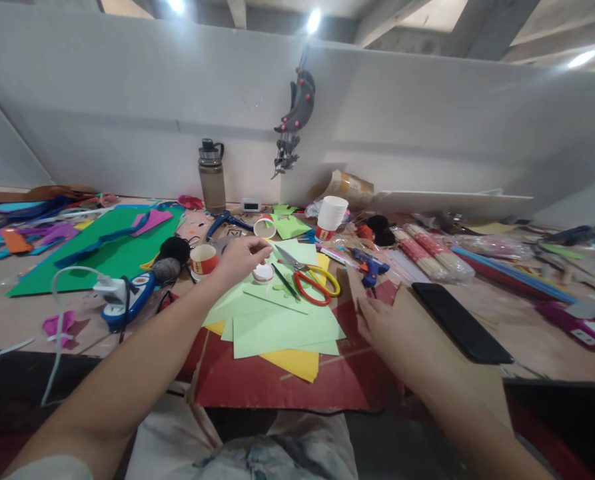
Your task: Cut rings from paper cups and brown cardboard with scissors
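We count two bare hands point(238, 263); one pair of red-and-yellow-handled scissors point(301, 269); one smartphone point(460, 321); one water bottle point(212, 181); two red-wrapped stick bundles point(419, 253).

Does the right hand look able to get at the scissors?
Probably yes: the right hand is near the scissors, on their handle side, and nothing visible lies over them or between.
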Tool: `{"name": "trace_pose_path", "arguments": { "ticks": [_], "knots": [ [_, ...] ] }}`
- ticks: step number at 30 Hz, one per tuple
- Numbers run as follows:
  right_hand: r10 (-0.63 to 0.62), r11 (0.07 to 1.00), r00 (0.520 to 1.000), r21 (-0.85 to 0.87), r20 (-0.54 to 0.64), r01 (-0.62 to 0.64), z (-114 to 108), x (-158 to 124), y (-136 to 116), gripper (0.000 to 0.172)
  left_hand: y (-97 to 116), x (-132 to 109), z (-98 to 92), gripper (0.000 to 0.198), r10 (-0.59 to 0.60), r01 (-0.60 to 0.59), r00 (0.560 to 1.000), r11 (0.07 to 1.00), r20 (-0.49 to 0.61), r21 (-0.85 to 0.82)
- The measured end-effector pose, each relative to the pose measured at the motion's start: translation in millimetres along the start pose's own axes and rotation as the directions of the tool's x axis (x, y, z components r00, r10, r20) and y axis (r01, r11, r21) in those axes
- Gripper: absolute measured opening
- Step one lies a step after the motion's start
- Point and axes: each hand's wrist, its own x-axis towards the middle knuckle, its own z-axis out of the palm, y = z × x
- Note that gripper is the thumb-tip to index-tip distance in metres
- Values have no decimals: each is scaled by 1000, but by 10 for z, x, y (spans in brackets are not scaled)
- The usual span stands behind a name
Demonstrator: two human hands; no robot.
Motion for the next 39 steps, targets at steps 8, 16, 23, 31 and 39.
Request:
{"name": "trace_pose_path", "arguments": {
  "ticks": [8, 16, 23, 31, 39],
  "knots": [
    [441, 895, 806, 261, -394, -363, -239, 86, -131, 39, 108, -29, 105, 38, -87, 250, 948, 797, 306, -549],
    [-1, 874, 878, 425, -478, 233, -291, 716, -927, 44, 163, -24, 89, 36, -81, 304, 952, 375, 296, -876],
    [259, 630, 845, 745, -467, 219, -404, 1021, -646, 32, 32, 85, -123, 32, -165, 184, 979, 494, 116, -850],
    [445, 204, 884, 977, -145, 58, -245, 1284, -283, 36, 43, 81, -275, 24, -275, 254, 955, 558, 113, -790],
    [159, 738, 987, 666, -17, -108, 21, 1271, -550, 20, -89, 151, -319, 17, -281, 205, 960, 700, -1, -684]
  ]
}}
